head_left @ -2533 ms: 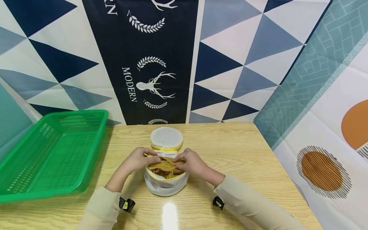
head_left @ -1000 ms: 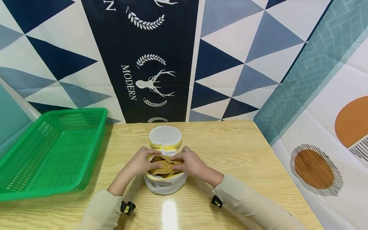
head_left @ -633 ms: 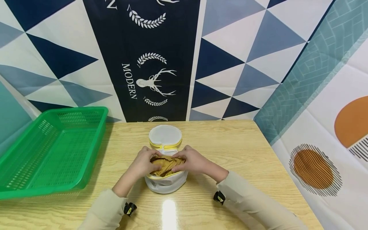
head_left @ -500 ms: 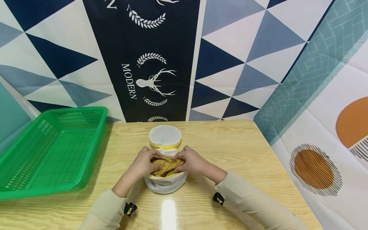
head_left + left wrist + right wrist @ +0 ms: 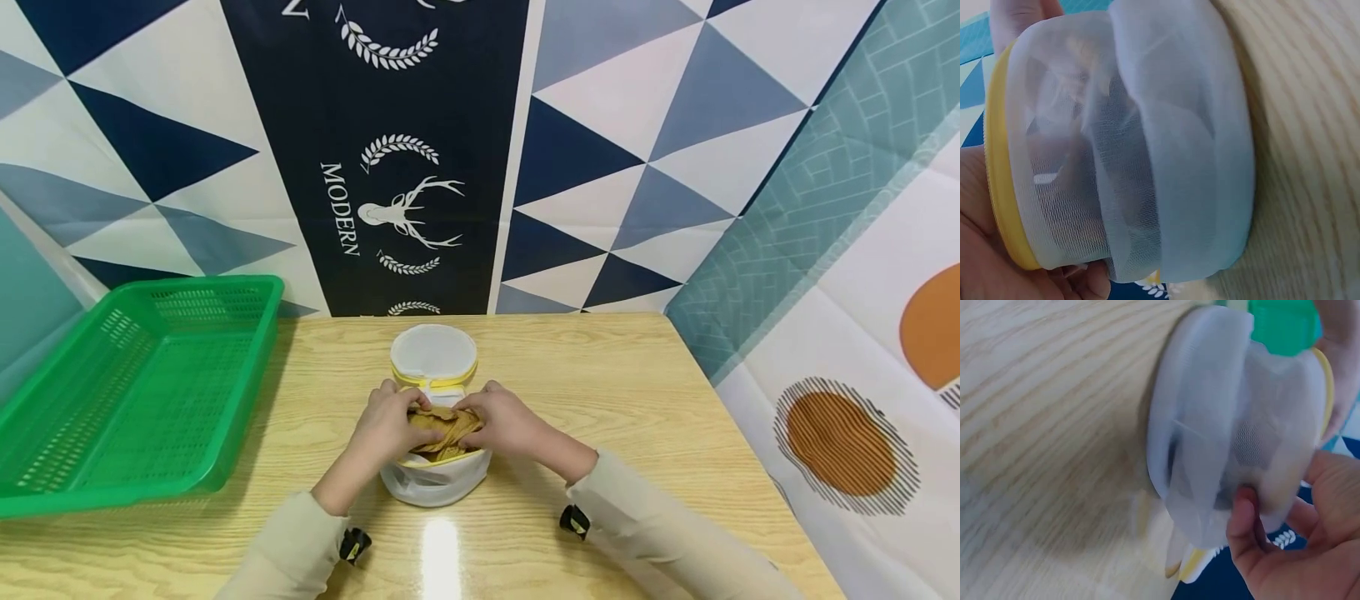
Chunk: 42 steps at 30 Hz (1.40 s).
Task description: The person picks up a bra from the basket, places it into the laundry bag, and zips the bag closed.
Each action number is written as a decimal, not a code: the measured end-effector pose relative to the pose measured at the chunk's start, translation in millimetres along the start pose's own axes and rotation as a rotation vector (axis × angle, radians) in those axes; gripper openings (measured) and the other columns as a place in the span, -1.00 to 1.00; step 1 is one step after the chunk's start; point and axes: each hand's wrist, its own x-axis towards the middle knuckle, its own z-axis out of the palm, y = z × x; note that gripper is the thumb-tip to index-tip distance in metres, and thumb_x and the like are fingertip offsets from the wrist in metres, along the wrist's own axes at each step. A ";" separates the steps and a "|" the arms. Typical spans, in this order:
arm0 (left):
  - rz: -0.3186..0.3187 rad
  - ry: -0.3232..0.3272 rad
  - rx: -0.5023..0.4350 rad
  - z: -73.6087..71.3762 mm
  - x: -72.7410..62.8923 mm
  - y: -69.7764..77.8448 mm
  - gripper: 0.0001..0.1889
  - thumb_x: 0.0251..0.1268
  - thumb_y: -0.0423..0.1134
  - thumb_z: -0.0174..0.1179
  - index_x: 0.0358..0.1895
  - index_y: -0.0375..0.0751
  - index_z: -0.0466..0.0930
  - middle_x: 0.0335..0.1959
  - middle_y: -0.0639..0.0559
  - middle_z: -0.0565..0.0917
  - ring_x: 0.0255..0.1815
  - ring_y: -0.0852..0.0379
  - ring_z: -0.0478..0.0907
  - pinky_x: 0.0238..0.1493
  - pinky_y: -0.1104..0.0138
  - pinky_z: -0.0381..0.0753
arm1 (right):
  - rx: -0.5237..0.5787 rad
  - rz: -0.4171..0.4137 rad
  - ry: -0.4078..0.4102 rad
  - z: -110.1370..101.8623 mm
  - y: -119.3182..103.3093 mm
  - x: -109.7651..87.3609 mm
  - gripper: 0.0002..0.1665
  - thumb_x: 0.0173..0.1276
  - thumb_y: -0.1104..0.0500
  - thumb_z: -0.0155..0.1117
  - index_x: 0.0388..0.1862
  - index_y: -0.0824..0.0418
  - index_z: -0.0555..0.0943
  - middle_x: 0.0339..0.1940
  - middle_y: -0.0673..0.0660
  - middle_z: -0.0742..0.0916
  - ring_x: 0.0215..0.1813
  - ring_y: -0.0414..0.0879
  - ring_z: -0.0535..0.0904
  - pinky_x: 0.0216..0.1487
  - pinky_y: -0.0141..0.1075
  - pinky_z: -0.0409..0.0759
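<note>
A round white mesh laundry bag (image 5: 435, 485) with a yellow zip stands on the table, its lid (image 5: 433, 350) folded back behind it. Inside lies a bunched mustard-yellow lace garment (image 5: 448, 427); its exact kind is hidden. My left hand (image 5: 384, 427) grips the left side of the rim, thumb inside over the garment. On the right side my right hand (image 5: 506, 421) holds the rim the same way, and the right wrist view shows its fingers curled against the mesh wall (image 5: 1254, 425). Through the left wrist view the mesh side (image 5: 1191, 187) looks creased.
A green plastic basket (image 5: 217, 417) with perforated sides sits at the left of the wooden table (image 5: 585, 375). Patterned cloth (image 5: 585, 150) hangs behind the table's far edge and along the right side.
The left hand has shifted right and further over the rim, its thumb deeper on the garment. The garment is bunched closer together; the right hand stays almost in place.
</note>
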 end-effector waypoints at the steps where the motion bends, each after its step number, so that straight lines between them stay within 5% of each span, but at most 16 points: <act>1: -0.001 0.003 0.021 1.2 0.3 0.0 -0.64 -0.15 0.03 0.47 -0.29 -0.02 0.60 -0.24 -0.08 0.42 -0.22 0.00 0.33 -0.32 0.27 0.34 | 0.021 0.015 -0.018 -2.4 1.1 -0.5 -0.48 0.07 0.06 0.46 0.04 0.16 0.63 -0.37 0.05 0.52 -0.38 -0.14 0.29 -0.44 -0.38 0.29; 7: 0.000 0.024 0.117 7.4 1.9 0.2 -0.64 -0.16 -0.05 0.48 -0.28 -0.01 0.56 -0.22 -0.08 0.37 -0.20 -0.02 0.30 -0.29 0.22 0.37 | 0.188 0.086 -0.069 -12.9 10.4 -1.7 -0.56 0.26 -0.05 0.25 0.00 0.19 0.65 -0.35 0.06 0.56 -0.33 -0.15 0.38 -0.37 -0.36 0.37; 13: 0.020 0.045 0.126 9.8 3.1 -0.5 -0.64 -0.18 -0.09 0.49 -0.30 -0.03 0.55 -0.21 -0.10 0.39 -0.20 -0.02 0.30 -0.25 0.20 0.37 | 0.157 0.047 -0.057 -11.8 11.7 -2.5 -0.69 0.18 0.15 0.35 -0.08 0.21 0.69 -0.41 0.06 0.52 -0.38 -0.17 0.36 -0.42 -0.42 0.34; 22: -0.034 -0.031 -0.080 -0.9 6.6 0.9 -0.56 0.12 0.20 0.22 -0.27 -0.15 0.59 -0.20 -0.14 0.42 -0.13 -0.06 0.32 -0.24 0.18 0.38 | 0.014 -0.020 0.033 -1.7 -2.6 -4.8 -0.74 0.08 0.28 0.41 -0.21 0.33 0.69 -0.29 0.13 0.55 -0.40 -0.18 0.37 -0.39 -0.42 0.39; 30: -0.051 0.021 0.110 6.9 5.4 8.0 -0.45 -0.20 0.25 0.40 -0.35 -0.15 0.53 -0.28 -0.09 0.41 -0.23 -0.02 0.32 -0.35 0.24 0.33 | 0.024 0.005 0.032 -1.8 -6.5 -5.7 -0.73 0.13 0.26 0.38 -0.17 0.32 0.69 -0.27 0.12 0.58 -0.37 -0.18 0.38 -0.38 -0.40 0.40; 35: -0.035 0.044 0.196 10.8 4.0 13.4 -0.42 -0.22 0.24 0.41 -0.34 -0.20 0.52 -0.25 -0.14 0.42 -0.20 -0.06 0.35 -0.28 0.16 0.39 | 0.101 0.077 0.076 -6.8 -5.6 -2.8 -0.78 0.18 0.26 0.33 -0.17 0.24 0.71 -0.35 0.07 0.57 -0.42 -0.17 0.35 -0.47 -0.43 0.34; 42: -0.030 0.058 0.208 13.5 3.2 14.6 -0.36 -0.19 0.31 0.36 -0.31 -0.23 0.51 -0.18 -0.19 0.44 -0.15 -0.10 0.35 -0.24 0.11 0.40 | 0.090 0.037 0.096 -7.4 -8.8 -0.2 -0.78 0.21 0.19 0.32 -0.18 0.24 0.71 -0.40 0.08 0.55 -0.42 -0.18 0.33 -0.46 -0.43 0.32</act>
